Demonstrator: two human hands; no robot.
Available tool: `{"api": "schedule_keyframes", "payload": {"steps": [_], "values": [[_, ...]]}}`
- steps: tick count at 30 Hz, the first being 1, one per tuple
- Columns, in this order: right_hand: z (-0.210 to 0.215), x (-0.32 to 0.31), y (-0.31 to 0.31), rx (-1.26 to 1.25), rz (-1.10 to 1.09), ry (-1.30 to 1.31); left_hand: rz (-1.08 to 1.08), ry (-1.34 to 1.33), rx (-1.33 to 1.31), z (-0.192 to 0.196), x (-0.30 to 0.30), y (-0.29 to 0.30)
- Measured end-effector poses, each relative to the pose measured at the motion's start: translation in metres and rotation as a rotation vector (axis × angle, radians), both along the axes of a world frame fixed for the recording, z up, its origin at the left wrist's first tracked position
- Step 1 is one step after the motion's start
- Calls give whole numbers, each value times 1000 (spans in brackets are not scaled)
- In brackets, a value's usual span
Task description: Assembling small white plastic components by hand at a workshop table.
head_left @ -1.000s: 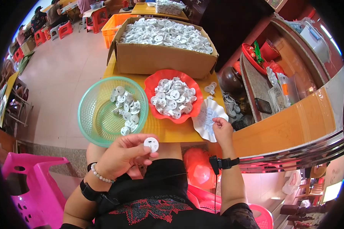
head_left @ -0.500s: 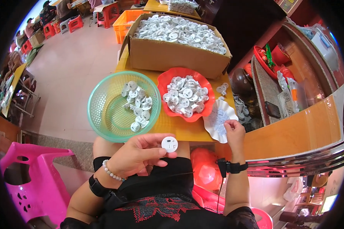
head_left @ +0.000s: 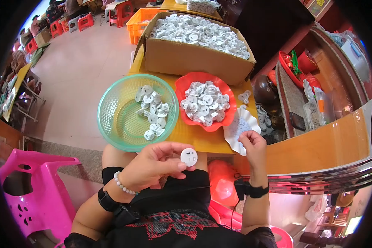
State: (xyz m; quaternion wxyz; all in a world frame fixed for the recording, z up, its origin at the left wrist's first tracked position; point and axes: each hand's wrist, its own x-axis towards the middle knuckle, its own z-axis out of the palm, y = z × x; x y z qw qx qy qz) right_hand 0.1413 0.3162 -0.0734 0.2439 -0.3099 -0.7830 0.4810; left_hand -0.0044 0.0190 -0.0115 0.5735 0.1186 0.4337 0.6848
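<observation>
L. hand (head_left: 155, 166) grips wht. round part (head_left: 189, 158) betw. thumb & fingers, before near edge of worktop (head_left: 194, 143). R. hand (head_left: 254, 146) at wht. fluted dish (head_left: 232, 140), near R. corner; fingertips together, contents can't be told.

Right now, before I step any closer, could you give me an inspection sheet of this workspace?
Surface: yellow table, partly covered by containers.
Job's things: white parts heaped in the carton and red bowl, fewer in the green basket; white dish with tiny pieces.
Clutter: a few loose parts right of the red bowl.
Hands: left hand holds a white disc; right hand is at the dish's near edge, fingertips pinched, contents unclear.
Cables: thin dark cable hanging by the right wrist strap.
Surroundings: pink chair at left, grey counter at right, people seated far back.
</observation>
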Motion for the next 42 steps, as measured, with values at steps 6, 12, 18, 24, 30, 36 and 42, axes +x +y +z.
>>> {"api": "schedule_keyframes", "payload": {"steps": [6, 12, 18, 24, 30, 36, 42], "values": [[79, -17, -98, -300, 384, 88, 46, 82, 13, 6, 4, 3], [94, -31, -125, -269, 495, 29, 70, 215, 27, 15, 5, 0], [97, -36, -131, -263, 481, -44, 158, 377, 103, 9, 7, 2], [98, -40, -134, -43, 457, -61, 208, 649, 135, 1, 6, 2], [101, -43, -134, 228, 520, -76, 160, 886, 59, 10, 1, 0], [97, -45, -135, 111, 496, -66, 141, 662, 87, 8, 0, -1], [99, -45, -135, 130, 520, -75, 174, 731, 97, 2, 2, 1]]}}
